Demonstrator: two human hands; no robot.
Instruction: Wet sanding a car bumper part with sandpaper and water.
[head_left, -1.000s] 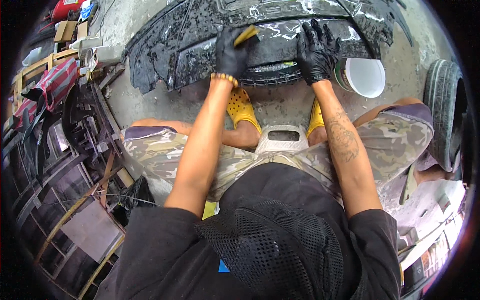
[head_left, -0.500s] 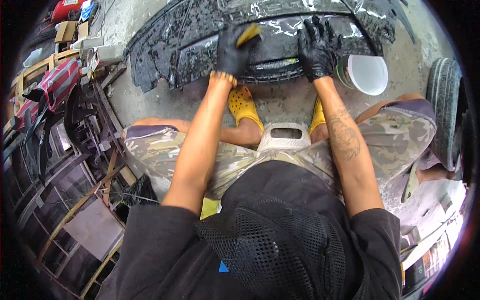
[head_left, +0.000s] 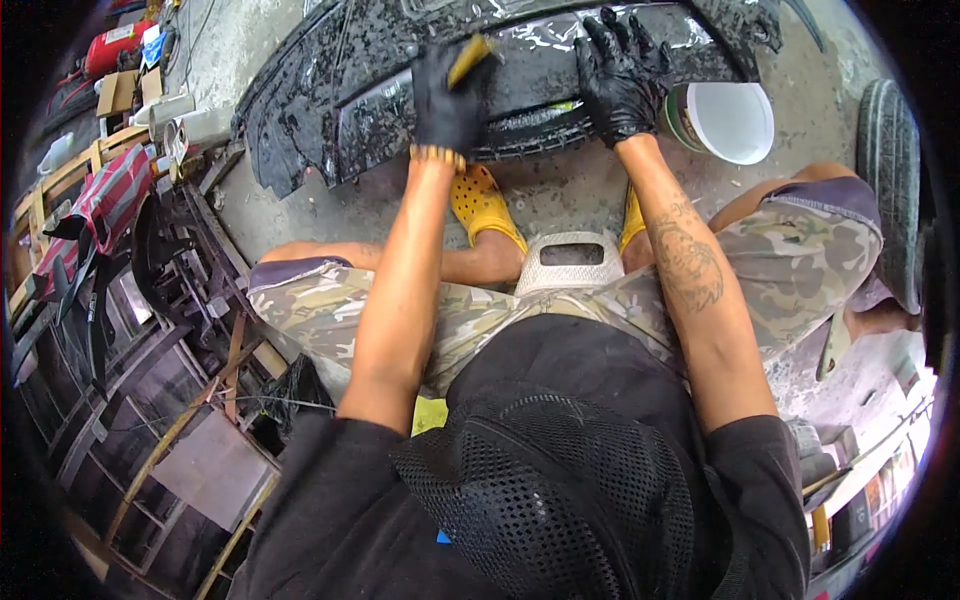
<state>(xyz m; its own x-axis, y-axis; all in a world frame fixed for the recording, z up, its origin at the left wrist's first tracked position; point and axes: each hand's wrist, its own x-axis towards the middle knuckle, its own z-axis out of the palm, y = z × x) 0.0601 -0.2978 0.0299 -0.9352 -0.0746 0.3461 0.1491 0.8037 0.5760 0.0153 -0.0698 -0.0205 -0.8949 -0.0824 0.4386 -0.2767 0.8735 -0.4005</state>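
A large, wet black plastic panel (head_left: pixel 300 125), shaped like a car bumper, lies on the floor ahead of me. My left hand (head_left: pixel 447 105), in a black glove, is closed round a small yellow pad (head_left: pixel 468 62) over the panel's middle; motion blurs it, so its exact kind is unclear. To the right, my gloved right hand (head_left: pixel 622 88) lies flat on the panel's near part with fingers spread. Dark wet specks cover much of the surface. Beside my right hand stands a tub (head_left: pixel 735 122) with a white inside and dark green outside; no contents are discernible.
I sit on a low white stool (head_left: pixel 568 262), yellow clogs (head_left: pixel 482 208) near the panel's edge. A tyre (head_left: pixel 890 190) stands at right. Racks of dark parts, a striped bag (head_left: pixel 110 210) and a red fire extinguisher (head_left: pixel 120 40) crowd the left.
The view has shifted, so the panel and tub sit higher in it. Both hands appear slightly farther left and up; the left still grips the yellow pad, and the right stays spread on the panel.
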